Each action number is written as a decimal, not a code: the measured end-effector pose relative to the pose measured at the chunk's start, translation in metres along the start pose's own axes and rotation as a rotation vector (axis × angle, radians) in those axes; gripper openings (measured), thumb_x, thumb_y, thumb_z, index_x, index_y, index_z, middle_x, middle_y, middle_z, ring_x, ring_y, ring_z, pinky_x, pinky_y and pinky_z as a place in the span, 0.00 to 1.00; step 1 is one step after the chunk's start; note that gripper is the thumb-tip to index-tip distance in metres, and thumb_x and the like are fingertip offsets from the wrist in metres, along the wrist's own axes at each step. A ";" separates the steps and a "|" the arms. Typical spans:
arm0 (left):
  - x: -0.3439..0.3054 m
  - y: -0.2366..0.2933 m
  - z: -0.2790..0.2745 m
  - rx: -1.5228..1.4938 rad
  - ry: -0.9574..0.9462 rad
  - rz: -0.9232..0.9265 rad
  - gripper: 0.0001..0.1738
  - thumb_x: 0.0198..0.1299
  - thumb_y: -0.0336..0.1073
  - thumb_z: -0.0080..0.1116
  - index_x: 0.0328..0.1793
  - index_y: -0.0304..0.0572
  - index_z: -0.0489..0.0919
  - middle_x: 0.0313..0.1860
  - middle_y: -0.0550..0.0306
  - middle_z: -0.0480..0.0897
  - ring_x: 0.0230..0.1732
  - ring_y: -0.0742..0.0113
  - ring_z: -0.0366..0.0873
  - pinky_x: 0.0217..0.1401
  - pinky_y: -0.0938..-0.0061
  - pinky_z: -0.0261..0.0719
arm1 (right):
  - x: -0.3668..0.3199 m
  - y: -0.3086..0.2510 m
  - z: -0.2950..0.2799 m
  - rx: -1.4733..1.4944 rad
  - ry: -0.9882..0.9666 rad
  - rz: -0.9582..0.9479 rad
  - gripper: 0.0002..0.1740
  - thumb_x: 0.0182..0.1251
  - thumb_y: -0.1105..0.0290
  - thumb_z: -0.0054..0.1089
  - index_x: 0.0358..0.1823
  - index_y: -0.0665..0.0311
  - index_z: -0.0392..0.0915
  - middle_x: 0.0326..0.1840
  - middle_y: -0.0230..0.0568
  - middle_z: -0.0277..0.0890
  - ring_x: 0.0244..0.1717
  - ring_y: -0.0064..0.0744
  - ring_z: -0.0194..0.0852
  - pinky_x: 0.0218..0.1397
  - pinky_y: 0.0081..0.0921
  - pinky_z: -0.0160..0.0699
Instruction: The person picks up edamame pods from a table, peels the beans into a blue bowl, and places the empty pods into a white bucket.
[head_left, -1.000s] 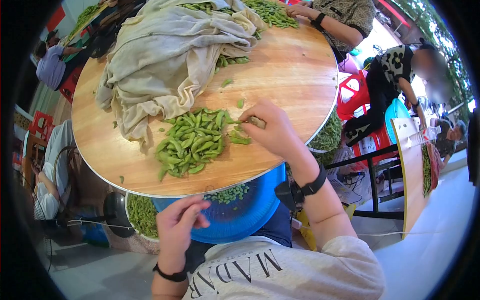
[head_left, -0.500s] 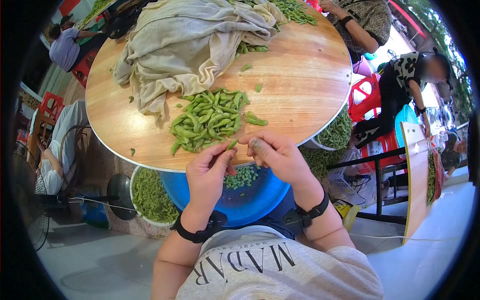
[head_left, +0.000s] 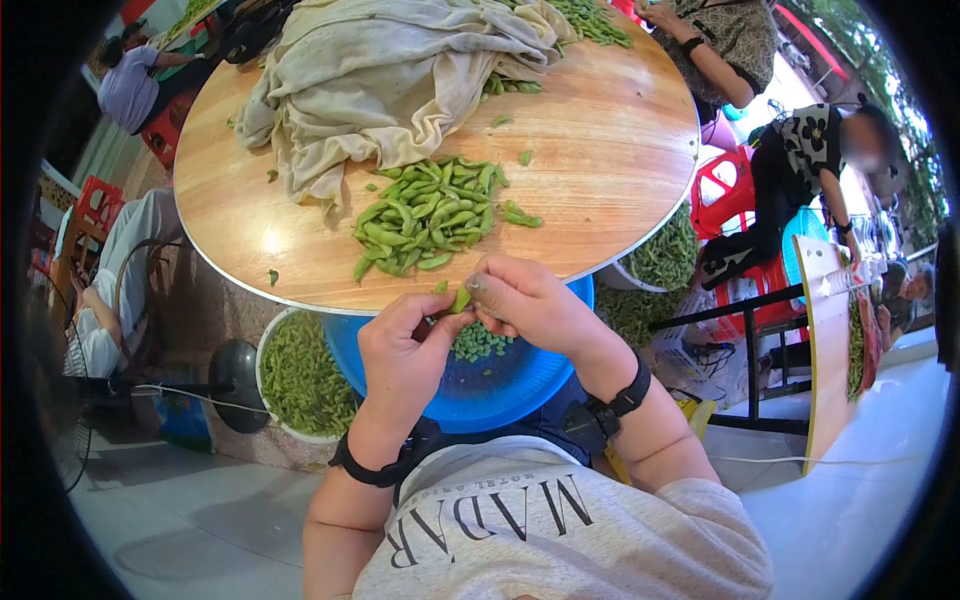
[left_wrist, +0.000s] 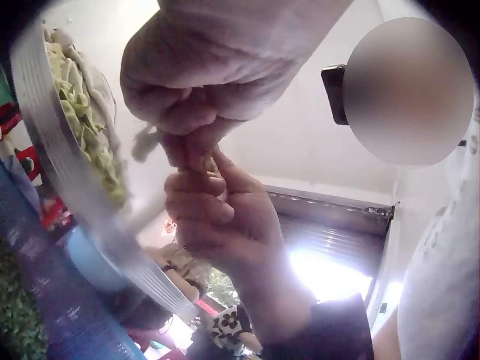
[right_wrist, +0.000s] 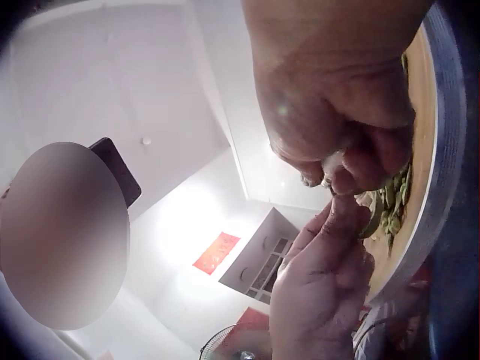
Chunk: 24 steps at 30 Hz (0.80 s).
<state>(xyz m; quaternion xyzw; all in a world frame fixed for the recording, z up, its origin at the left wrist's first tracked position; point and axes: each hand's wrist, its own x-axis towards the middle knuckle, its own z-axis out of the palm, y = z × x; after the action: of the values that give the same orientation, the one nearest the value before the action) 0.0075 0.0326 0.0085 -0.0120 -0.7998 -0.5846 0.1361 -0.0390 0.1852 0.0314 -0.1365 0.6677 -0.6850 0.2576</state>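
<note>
Both hands meet just in front of the edge of the round wooden table (head_left: 600, 150). The left hand (head_left: 400, 350) and the right hand (head_left: 530, 305) pinch one small green bean pod (head_left: 460, 298) between thumbs and fingertips, with the fingers curled. The pod is right above the big blue plastic basin (head_left: 520, 390), which sits below the hands and holds a little heap of green beans (head_left: 480, 342).

On the table, near the hands, lies a pile of green pods (head_left: 430, 215). Behind the pile is a crumpled beige cloth (head_left: 390, 70) that covers more pods. Left of the blue basin, under the table edge, stands a white bowl (head_left: 262, 345) full of pods. Other people sit around the table, and a red plastic stool (head_left: 725, 185) stands to the right. In the wrist views the hands hide most of the pod.
</note>
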 end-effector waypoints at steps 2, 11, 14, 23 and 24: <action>-0.001 0.002 -0.002 0.008 0.006 0.010 0.10 0.43 0.23 0.66 0.33 0.32 0.79 0.24 0.56 0.79 0.21 0.77 0.73 0.23 0.84 0.71 | 0.000 -0.001 0.002 -0.028 0.006 0.010 0.16 0.69 0.59 0.43 0.27 0.63 0.67 0.18 0.28 0.64 0.18 0.14 0.58 0.19 0.14 0.57; -0.001 0.007 -0.006 0.129 0.008 0.124 0.10 0.43 0.23 0.66 0.33 0.30 0.79 0.22 0.58 0.79 0.21 0.79 0.72 0.23 0.84 0.70 | 0.000 0.004 0.006 -0.059 0.038 -0.002 0.15 0.68 0.63 0.45 0.25 0.64 0.67 0.16 0.28 0.64 0.17 0.15 0.57 0.19 0.15 0.57; -0.003 0.002 -0.004 0.062 -0.002 0.070 0.09 0.44 0.23 0.65 0.33 0.31 0.79 0.22 0.57 0.79 0.20 0.78 0.72 0.21 0.84 0.70 | -0.002 0.006 0.008 -0.086 0.070 -0.019 0.15 0.67 0.63 0.46 0.25 0.64 0.67 0.16 0.28 0.64 0.17 0.14 0.57 0.19 0.16 0.57; -0.005 -0.009 -0.009 -0.885 -0.187 -0.638 0.06 0.52 0.26 0.58 0.36 0.32 0.78 0.24 0.54 0.79 0.14 0.77 0.67 0.15 0.87 0.62 | -0.009 0.027 0.014 -0.316 0.157 -0.317 0.09 0.65 0.69 0.49 0.29 0.67 0.69 0.17 0.34 0.69 0.18 0.23 0.65 0.23 0.21 0.65; -0.006 -0.011 -0.008 -0.898 -0.197 -0.643 0.05 0.53 0.27 0.57 0.36 0.32 0.78 0.24 0.54 0.79 0.13 0.77 0.67 0.15 0.87 0.62 | -0.011 0.028 0.015 -0.406 0.174 -0.397 0.08 0.64 0.70 0.50 0.31 0.67 0.69 0.18 0.35 0.70 0.19 0.24 0.66 0.23 0.22 0.66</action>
<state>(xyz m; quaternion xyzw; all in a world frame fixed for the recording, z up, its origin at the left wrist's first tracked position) 0.0134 0.0225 -0.0008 0.1211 -0.4449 -0.8758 -0.1427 -0.0174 0.1794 0.0062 -0.2541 0.7708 -0.5835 0.0278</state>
